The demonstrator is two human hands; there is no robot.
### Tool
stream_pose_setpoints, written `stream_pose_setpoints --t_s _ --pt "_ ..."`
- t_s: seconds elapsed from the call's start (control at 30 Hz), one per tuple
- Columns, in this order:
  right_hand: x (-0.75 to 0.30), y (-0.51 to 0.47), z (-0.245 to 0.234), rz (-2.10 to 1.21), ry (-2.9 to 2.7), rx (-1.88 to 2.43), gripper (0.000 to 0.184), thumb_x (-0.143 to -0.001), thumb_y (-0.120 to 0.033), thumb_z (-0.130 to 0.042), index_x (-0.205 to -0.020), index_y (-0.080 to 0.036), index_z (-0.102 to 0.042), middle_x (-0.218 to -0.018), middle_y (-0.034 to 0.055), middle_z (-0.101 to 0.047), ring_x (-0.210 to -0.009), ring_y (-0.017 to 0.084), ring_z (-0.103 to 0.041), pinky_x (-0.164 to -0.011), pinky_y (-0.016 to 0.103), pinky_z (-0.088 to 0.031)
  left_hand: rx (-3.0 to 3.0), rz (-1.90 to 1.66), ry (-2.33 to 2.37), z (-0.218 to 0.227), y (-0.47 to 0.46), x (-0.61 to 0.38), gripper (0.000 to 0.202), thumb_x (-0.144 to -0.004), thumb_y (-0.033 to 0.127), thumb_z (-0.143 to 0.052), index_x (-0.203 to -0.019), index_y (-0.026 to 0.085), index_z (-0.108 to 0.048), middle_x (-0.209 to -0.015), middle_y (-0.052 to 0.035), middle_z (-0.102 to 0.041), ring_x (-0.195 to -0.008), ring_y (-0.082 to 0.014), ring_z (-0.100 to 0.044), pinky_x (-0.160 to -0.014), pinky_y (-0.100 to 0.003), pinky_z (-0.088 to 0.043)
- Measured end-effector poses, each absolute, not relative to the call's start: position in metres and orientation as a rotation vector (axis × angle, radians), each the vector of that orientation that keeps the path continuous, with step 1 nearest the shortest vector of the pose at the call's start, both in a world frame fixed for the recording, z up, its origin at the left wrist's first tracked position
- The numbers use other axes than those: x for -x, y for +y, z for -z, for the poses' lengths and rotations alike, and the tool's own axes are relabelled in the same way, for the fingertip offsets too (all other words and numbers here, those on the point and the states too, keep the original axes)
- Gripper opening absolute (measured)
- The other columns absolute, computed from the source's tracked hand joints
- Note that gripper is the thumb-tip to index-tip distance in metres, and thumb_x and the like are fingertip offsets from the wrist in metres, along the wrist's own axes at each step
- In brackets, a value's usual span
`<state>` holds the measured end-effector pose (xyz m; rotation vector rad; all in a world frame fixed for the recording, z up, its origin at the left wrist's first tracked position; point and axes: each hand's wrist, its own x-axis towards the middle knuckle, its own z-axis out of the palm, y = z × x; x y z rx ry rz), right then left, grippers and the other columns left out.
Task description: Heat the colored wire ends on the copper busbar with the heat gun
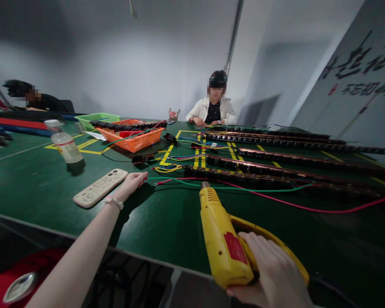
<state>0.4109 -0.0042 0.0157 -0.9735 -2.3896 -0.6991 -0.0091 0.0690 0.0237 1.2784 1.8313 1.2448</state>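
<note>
In my right hand [272,269] is a yellow heat gun [220,235], fingers wrapped round its handle. Its metal nozzle points away from me, toward the wires and the nearest black strip [276,179]. My left hand [134,183] is closed in a pinch at the end of a green wire [218,187], beside a phone in a cream case [99,188]. Just right of those fingertips a red wire [285,202] ends in a ring terminal, lying loose on the green table [167,231]. Both wires run right along the strip.
Several more long black strips with copper-coloured lines [295,158] lie behind. An orange basket [137,142] holds black parts; a green basket [99,119] and a bottle [64,143] stand at left. One person [213,109] sits across the table, another [45,100] at far left.
</note>
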Motion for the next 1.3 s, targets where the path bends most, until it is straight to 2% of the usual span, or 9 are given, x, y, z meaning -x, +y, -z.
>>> stream_pose_setpoints --t_s 0.27,0.33,0.47,0.57,0.67,0.77,0.97,1.17,1.3 --pt "-0.379 -0.015 -0.012 0.463 -2.329 1.058 0.089 -0.045 -0.085 -0.057 -0.103 -0.017 -0.061 -0.098 0.0025 -0.063 -0.084 0.012 -0.059 -0.073 0.025 -0.047 -1.26 -1.225 1.865 -0.026 0.067 0.007 0.043 -0.082 0.047 -0.05 -0.062 0.01 -0.048 -0.05 0.0023 -0.042 -0.049 -0.0025 -0.033 -0.05 -0.016 -0.027" --pt "-0.365 -0.019 -0.013 0.427 -2.212 1.112 0.093 -0.037 -0.085 -0.061 -0.1 -0.016 -0.062 -0.099 0.003 -0.063 -0.087 0.014 -0.059 -0.078 0.027 -0.047 -1.259 -1.219 1.885 -0.026 0.064 0.005 0.042 -0.086 0.047 -0.049 -0.07 0.008 -0.052 -0.056 0.0023 -0.045 -0.053 -0.0019 -0.039 -0.054 -0.015 -0.035" --pt "-0.336 -0.026 -0.015 0.386 -2.223 1.047 0.094 -0.032 -0.086 -0.061 -0.097 -0.017 -0.063 -0.095 0.0018 -0.064 -0.08 0.015 -0.058 -0.074 0.029 -0.047 -1.255 -1.23 1.923 -0.027 0.057 0.002 0.042 -0.088 0.046 -0.048 -0.089 0.006 -0.057 -0.078 -0.0016 -0.056 -0.072 -0.0062 -0.054 -0.067 -0.019 -0.047" --pt "-0.315 -0.028 -0.014 0.286 -2.215 1.083 0.095 -0.03 -0.088 -0.058 -0.097 -0.02 -0.062 -0.094 0.0007 -0.063 -0.079 0.015 -0.057 -0.07 0.03 -0.046 -1.252 -1.23 1.94 -0.028 0.053 0.0 0.041 -0.087 0.044 -0.049 -0.098 0.006 -0.058 -0.089 -0.0035 -0.058 -0.083 -0.0097 -0.056 -0.074 -0.023 -0.05" --pt "-0.295 -0.028 -0.01 0.185 -2.236 1.098 0.096 -0.029 -0.09 -0.057 -0.097 -0.021 -0.06 -0.093 -0.0001 -0.062 -0.079 0.015 -0.057 -0.07 0.031 -0.046 -1.252 -1.225 1.946 -0.028 0.05 0.0 0.04 -0.088 0.043 -0.05 -0.1 0.006 -0.057 -0.091 -0.0036 -0.057 -0.084 -0.0101 -0.056 -0.073 -0.023 -0.051" --pt "-0.274 -0.028 -0.007 0.108 -2.258 1.077 0.098 -0.028 -0.092 -0.053 -0.096 -0.021 -0.058 -0.09 0.0004 -0.059 -0.078 0.015 -0.055 -0.07 0.032 -0.046 -1.258 -1.23 1.944 -0.028 0.048 0.0 0.038 -0.088 0.042 -0.049 -0.097 0.006 -0.057 -0.084 -0.0024 -0.056 -0.074 -0.0063 -0.054 -0.065 -0.018 -0.048" --pt "-0.245 -0.033 -0.004 -0.034 -2.324 1.046 0.096 -0.028 -0.095 -0.047 -0.087 -0.02 -0.055 -0.082 0.001 -0.052 -0.076 0.015 -0.052 -0.072 0.033 -0.045 -1.289 -1.2 1.929 -0.026 0.058 0.004 0.039 -0.087 0.044 -0.05 -0.078 0.005 -0.054 -0.063 0.0022 -0.046 -0.055 -0.0006 -0.04 -0.05 -0.012 -0.034" --pt "-0.247 -0.032 -0.001 -0.109 -2.343 1.05 0.101 -0.033 -0.099 -0.035 -0.093 -0.021 -0.057 -0.086 0.002 -0.054 -0.079 0.014 -0.053 -0.075 0.033 -0.044 -1.342 -1.151 1.914 -0.021 0.067 0.011 0.037 -0.075 0.04 -0.053 -0.055 0.009 -0.045 -0.047 0.0032 -0.033 -0.046 -0.001 -0.026 -0.046 -0.018 -0.013" --pt "-0.258 -0.027 -0.001 -0.096 -2.322 1.019 0.105 -0.035 -0.1 -0.03 -0.098 -0.022 -0.058 -0.093 0.0021 -0.057 -0.083 0.013 -0.055 -0.078 0.031 -0.044 -1.391 -1.116 1.911 -0.019 0.066 0.013 0.038 -0.066 0.047 -0.05 -0.055 0.012 -0.041 -0.048 0.0028 -0.033 -0.046 -0.0023 -0.024 -0.047 -0.019 -0.013"
